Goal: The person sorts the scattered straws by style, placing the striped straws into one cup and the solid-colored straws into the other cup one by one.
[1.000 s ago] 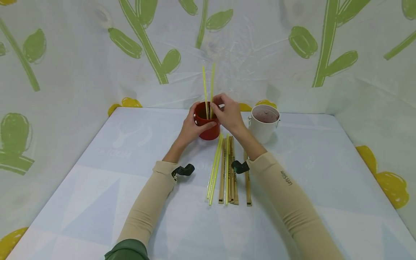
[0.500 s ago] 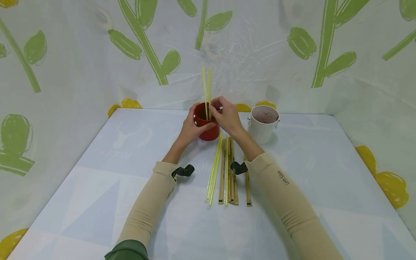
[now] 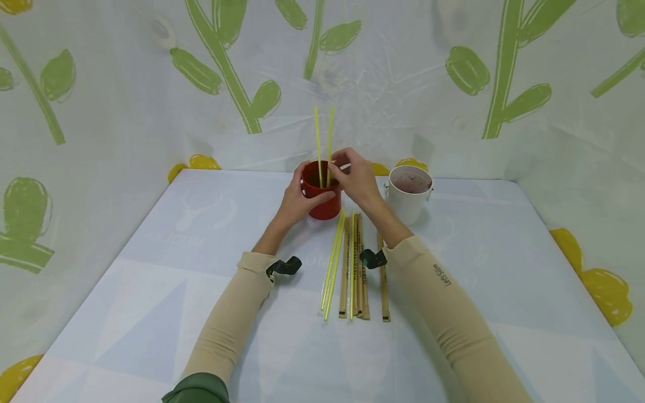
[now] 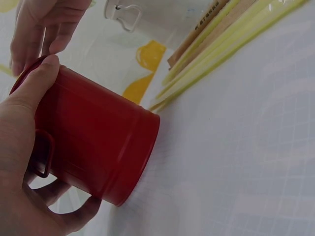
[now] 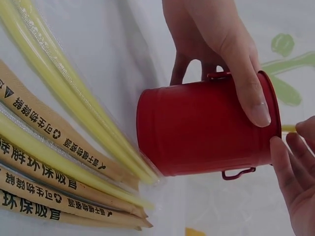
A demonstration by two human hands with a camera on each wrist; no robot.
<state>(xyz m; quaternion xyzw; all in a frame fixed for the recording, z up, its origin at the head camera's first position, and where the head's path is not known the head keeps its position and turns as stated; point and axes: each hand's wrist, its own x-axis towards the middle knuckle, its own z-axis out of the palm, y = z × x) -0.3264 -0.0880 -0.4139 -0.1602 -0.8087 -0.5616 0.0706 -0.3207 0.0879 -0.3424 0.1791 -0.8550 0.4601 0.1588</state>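
A small red metal bucket [image 3: 325, 209] stands on the far part of the table. My left hand [image 3: 294, 201] grips it from the left, thumb across the front near the rim; in the left wrist view the fingers wrap round its side. Two yellow straws [image 3: 318, 140] rise out of the bucket. At the rim, my right hand [image 3: 359, 178] pinches the right-hand one between thumb and fingers. In the right wrist view, a short bit of yellow straw [image 5: 288, 128] shows by the right fingertips. The straws' lower ends are hidden inside the bucket.
Just in front of the bucket lie yellow straws [image 3: 332, 268] in clear wrappers and several brown paper-wrapped straws [image 3: 359, 280]. One more paper-wrapped straw [image 3: 385, 296] lies apart, under the right wrist. A white bucket [image 3: 407, 202] stands to the right. A patterned curtain [image 3: 393, 67] rises behind the table.
The straw in my right hand leaned left half a second ago and now stands further right, its top a little lower than at first. The left hand stays on the red bucket.
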